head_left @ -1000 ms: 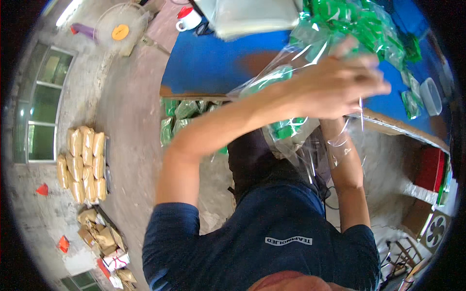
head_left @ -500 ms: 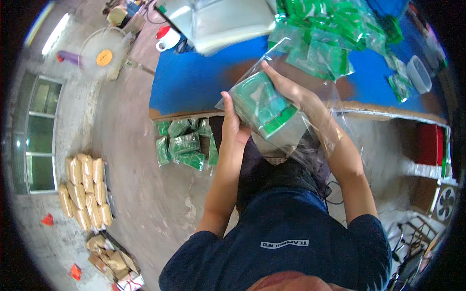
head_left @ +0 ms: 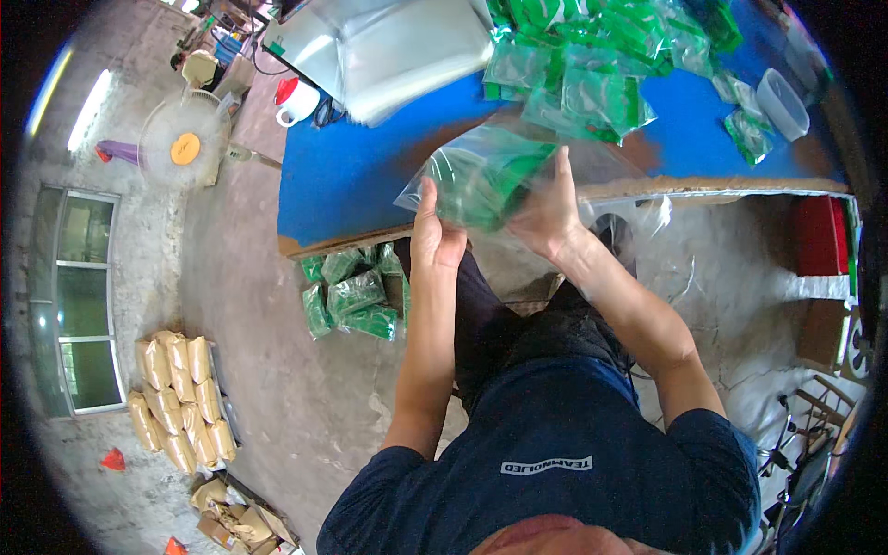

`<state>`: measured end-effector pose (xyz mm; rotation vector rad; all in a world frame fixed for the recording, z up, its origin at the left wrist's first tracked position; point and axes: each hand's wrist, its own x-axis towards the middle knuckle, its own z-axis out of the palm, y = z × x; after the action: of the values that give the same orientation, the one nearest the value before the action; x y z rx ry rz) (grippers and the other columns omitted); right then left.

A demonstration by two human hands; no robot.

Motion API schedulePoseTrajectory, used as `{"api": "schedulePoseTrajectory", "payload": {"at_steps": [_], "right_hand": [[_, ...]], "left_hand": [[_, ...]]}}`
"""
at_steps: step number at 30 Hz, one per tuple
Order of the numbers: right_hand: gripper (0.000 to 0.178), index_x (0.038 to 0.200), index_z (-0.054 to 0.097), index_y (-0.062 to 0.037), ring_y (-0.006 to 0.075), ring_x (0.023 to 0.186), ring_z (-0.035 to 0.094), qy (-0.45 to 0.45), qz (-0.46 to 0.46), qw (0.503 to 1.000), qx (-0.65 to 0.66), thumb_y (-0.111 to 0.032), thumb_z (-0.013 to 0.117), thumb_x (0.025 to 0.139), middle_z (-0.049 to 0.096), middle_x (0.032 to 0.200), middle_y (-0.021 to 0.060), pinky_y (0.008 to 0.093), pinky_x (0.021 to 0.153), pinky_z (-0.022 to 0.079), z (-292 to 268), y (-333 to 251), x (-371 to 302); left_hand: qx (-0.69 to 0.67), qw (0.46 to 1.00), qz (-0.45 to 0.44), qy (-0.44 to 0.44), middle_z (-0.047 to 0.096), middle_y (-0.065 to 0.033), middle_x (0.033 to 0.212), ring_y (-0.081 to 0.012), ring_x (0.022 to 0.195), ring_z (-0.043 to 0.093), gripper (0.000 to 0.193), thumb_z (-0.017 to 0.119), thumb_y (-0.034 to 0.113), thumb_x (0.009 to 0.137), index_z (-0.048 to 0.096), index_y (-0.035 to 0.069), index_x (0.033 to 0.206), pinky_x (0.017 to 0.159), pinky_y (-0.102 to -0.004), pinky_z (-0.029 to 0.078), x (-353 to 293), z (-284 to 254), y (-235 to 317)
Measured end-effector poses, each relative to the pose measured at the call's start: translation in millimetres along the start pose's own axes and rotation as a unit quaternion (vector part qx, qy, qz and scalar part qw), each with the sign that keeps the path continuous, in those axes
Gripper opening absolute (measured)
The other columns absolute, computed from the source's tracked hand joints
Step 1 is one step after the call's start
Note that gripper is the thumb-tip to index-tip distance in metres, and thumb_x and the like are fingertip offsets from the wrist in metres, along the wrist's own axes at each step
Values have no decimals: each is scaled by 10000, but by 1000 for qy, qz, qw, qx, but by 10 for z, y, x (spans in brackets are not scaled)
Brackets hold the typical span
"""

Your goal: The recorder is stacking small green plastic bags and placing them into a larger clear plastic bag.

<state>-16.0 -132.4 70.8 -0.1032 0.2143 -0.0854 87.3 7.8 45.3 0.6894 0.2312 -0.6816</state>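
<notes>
**Bag (head_left: 486, 176) held from both sides at the table's (head_left: 347, 171) near edge**

The table is topped in worn blue. Brown sacks (head_left: 182, 398) are stacked by the wall at far left, and a fan (head_left: 185, 148) is seen above them. The table's far side is covered by a heap of green packets (head_left: 601, 88), with clear sheets (head_left: 407, 60) piled to its left. More packets (head_left: 356, 291) are seen below the table's left part. The bag, clear with green contents, is clamped between two hands: its left side is gripped by the left hand (head_left: 438, 236), thumb raised, its right side by the right hand (head_left: 550, 208); the other fingers are largely hidden. Whether the table is touched by the bag cannot be told. A tub (head_left: 782, 104) is placed at right, a red-and-white mug (head_left: 300, 100) at left.
</notes>
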Motion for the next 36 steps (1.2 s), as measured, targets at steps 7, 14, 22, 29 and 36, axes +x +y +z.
{"api": "schedulePoseTrajectory", "payload": {"at_steps": [7, 14, 22, 29, 36], "right_hand": [[702, 1403, 430, -120, 311, 1313, 422, -24, 79, 996, -34, -647, 390, 942, 470, 1408, 114, 548, 1093, 303, 34, -161, -21], [508, 1346, 468, -43, 210, 1153, 525, 33, 93, 947, -306, -391, 538, 983, 542, 1309, 99, 398, 936, 448, 30, 68, -65], [472, 1275, 517, -42, 215, 1069, 604, 65, -16, 982, -176, -429, 448, 1013, 610, 1206, 108, 390, 938, 500, -204, -163, -43], [435, 1259, 523, -39, 167, 996, 615, 84, 61, 959, -264, -382, 529, 991, 629, 1155, 44, 319, 882, 515, -385, -54, 213], [670, 1316, 490, -19, 240, 1051, 572, 138, 5, 945, -297, -591, 371, 987, 583, 1247, 103, 429, 894, 467, -150, 159, 349]], "left_hand": [[68, 994, -57, -67, 648, -118, 1168, -259, 1075, 623, 319, 639, 88, 908, 572, 7, 1209, 986, -418, 492, -109, -105, 130], [-41, 996, -75, -41, 619, -126, 1233, -270, 1144, 590, 334, 561, 191, 974, 540, 14, 1256, 1015, -478, 469, -155, -307, 157], [-16, 997, -79, -5, 624, -109, 1212, -256, 1135, 595, 312, 608, 119, 943, 545, 27, 1234, 986, -444, 505, -302, -311, 246], [38, 997, 2, -67, 561, -132, 1323, -298, 1175, 564, 390, 578, 190, 967, 502, 26, 1312, 1008, -495, 459, -378, -223, 215], [10, 998, -55, -25, 628, -121, 1226, -276, 1124, 601, 363, 605, 180, 948, 539, 15, 1265, 995, -466, 478, -179, -400, 399]]}}
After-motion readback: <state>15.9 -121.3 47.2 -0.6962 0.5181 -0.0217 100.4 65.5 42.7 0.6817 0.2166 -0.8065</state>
